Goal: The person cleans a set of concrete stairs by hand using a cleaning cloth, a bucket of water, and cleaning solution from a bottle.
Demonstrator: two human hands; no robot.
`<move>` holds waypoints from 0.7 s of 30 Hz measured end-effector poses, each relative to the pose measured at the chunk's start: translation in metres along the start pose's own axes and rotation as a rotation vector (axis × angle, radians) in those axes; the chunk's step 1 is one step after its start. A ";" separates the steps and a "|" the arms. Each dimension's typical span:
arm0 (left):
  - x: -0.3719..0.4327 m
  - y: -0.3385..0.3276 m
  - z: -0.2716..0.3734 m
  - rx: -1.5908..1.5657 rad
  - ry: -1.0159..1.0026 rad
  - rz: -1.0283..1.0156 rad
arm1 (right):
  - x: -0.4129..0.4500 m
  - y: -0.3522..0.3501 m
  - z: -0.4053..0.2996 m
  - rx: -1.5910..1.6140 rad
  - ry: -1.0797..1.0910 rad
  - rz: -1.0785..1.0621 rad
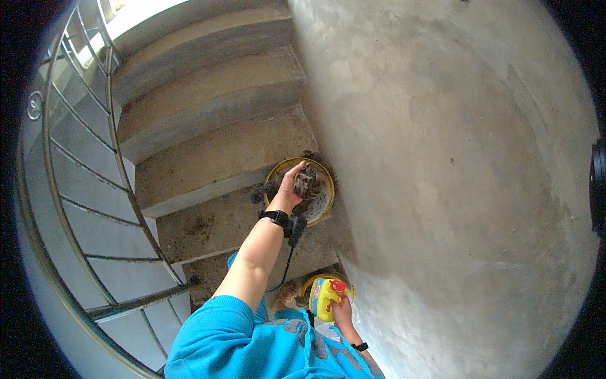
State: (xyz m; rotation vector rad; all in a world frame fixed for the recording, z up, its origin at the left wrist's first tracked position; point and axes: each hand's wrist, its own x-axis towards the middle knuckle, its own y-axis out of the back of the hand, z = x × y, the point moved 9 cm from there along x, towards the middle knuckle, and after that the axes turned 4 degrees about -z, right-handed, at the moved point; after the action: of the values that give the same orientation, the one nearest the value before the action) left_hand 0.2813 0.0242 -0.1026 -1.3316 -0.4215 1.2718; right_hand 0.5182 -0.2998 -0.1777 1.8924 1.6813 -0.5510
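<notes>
My left hand (pixel 289 185) is over a round yellow-rimmed tub (pixel 333 192) on a stair step, gripping a dark, dirty, wet-looking item (pixel 305 182), perhaps a rag. Greyish, foamy liquid (pixel 319 204) shows inside the tub. Low in the view, my right hand (pixel 342 311) holds a yellow plastic jug (pixel 324 299) with a red cap by its handle. The jug is upright or slightly tilted, and its cap looks closed, though this is hard to tell. Behind it, a second yellow-rimmed container (pixel 312 279) is partly hidden.
Concrete steps (pixel 213 104) rise towards the top left, with dark dirt (pixel 201 225) scattered on one tread. A bare plastered wall (pixel 426 142) stands close on the right. Along the left runs a metal stair railing (pixel 113 128). Dark clumps (pixel 260 193) lie beside the tub.
</notes>
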 end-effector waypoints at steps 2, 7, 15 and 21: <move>0.013 0.025 0.002 -0.004 -0.005 0.008 | 0.003 -0.003 0.004 0.010 0.015 -0.016; 0.024 0.038 0.009 0.229 -0.160 0.153 | 0.008 0.004 0.018 0.047 0.035 -0.037; 0.064 0.066 0.013 0.306 -0.039 0.216 | -0.003 -0.003 0.017 0.069 -0.059 -0.056; 0.080 0.067 0.017 0.357 -0.067 0.257 | 0.002 0.003 0.030 0.098 -0.039 -0.056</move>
State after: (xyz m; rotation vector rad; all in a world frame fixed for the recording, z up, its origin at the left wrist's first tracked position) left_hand 0.2655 0.0829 -0.1889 -1.0635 -0.0619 1.5261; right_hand 0.5229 -0.3173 -0.2019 1.8943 1.7146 -0.6999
